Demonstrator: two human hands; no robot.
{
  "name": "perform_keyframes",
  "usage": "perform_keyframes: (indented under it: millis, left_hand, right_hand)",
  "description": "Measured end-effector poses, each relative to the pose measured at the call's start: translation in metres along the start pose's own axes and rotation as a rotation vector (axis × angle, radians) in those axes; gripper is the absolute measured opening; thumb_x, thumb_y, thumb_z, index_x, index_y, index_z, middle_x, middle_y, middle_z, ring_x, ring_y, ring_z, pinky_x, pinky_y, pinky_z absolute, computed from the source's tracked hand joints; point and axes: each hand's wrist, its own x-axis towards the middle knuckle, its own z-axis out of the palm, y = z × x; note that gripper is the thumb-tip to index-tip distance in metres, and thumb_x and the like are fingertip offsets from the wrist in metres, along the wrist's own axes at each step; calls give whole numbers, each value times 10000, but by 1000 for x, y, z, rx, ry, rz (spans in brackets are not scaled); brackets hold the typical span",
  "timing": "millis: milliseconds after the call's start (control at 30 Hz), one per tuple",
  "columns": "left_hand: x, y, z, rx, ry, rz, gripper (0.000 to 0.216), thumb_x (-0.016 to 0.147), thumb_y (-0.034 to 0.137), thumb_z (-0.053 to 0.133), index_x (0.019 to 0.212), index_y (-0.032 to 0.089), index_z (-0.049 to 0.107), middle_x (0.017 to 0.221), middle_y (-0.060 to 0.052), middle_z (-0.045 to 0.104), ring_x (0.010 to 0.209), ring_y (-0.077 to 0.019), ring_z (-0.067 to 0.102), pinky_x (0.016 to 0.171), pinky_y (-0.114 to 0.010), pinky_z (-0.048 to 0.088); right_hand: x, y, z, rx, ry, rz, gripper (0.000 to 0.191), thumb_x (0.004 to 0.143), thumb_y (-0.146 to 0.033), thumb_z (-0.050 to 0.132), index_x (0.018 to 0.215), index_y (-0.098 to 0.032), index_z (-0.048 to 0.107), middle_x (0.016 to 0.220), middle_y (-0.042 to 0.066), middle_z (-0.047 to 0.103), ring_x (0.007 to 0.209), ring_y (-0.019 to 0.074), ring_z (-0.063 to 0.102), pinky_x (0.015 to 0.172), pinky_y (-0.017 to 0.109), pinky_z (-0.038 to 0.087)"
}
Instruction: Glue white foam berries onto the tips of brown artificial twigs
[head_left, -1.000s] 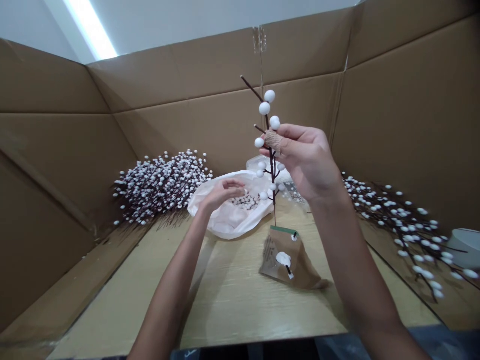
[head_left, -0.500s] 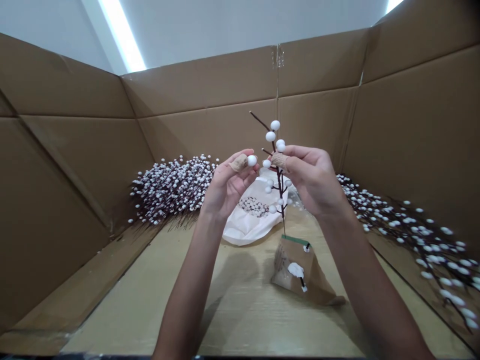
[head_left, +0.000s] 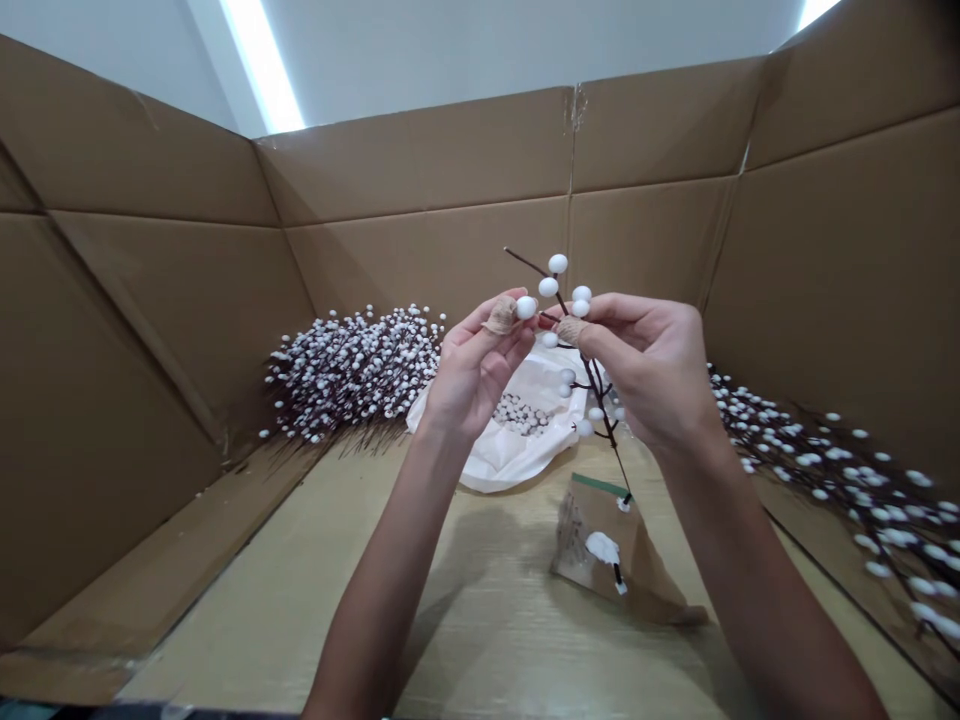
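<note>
Between the thumb and fingers of my left hand (head_left: pixel 480 360) is a white berry (head_left: pixel 526 308), held close to a bare side twig of a dark brown berry stem (head_left: pixel 592 375). My right hand (head_left: pixel 649 360) pinches that stem in its upper part. Several white berries sit along the stem, and its bare top twig points up to the left. Both thumbs are wrapped in tan tape. Below, the stem's thin lower end hangs in front of a folded brown cardboard piece (head_left: pixel 600 530) with a green top edge and white blobs on its side.
A white bag (head_left: pixel 487 465) of loose white berries lies open behind my hands. Bundles of finished berry stems rest at the left (head_left: pixel 352 370) and right (head_left: pixel 847 470). Cardboard walls (head_left: pixel 427 240) enclose the pale tabletop (head_left: pixel 315 600).
My left hand has brought the white berry right up to the side twig. In my right hand the stem has tilted, its lower end swinging to the right.
</note>
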Motion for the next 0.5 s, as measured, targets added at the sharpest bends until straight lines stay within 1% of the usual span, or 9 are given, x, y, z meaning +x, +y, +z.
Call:
perform_keyframes:
  millis: [100,233,367,500]
  left_hand:
    - [-1,0,1,1,-15,11,92,809,106,627,843,138,707,837,-17,723,819,-120,688,813,-188,532]
    - [-1,-1,1,40,-5,10,98,820,132,623,848,154,714,861,-22,729,936,-155,677,868,-217,523]
    - [-1,-1,0,57,-23,21,109,820,134,620,863,149,719,870,-28,733,923,-153,677,850,-209,533]
    - [-1,-1,0,74,-18,5,79,791,156,659,847,156,715,870,-33,733,1023,-189,652,920,-248,516]
  right_hand:
    - [0,0,1,-30,15,-6,50,730,-155,699,750,-185,734,732,6,720,710,151,677,706,300,560]
    - [0,-2,1,-50,20,-7,44,728,-158,698,743,-183,730,743,8,724,710,156,679,699,302,564]
    - [-1,-3,0,-60,15,-10,45,730,-155,697,739,-183,732,738,7,721,709,153,677,698,296,561]
    - [-1,-4,-1,-94,9,2,27,728,-178,704,729,-173,730,721,10,712,716,160,676,690,297,559]
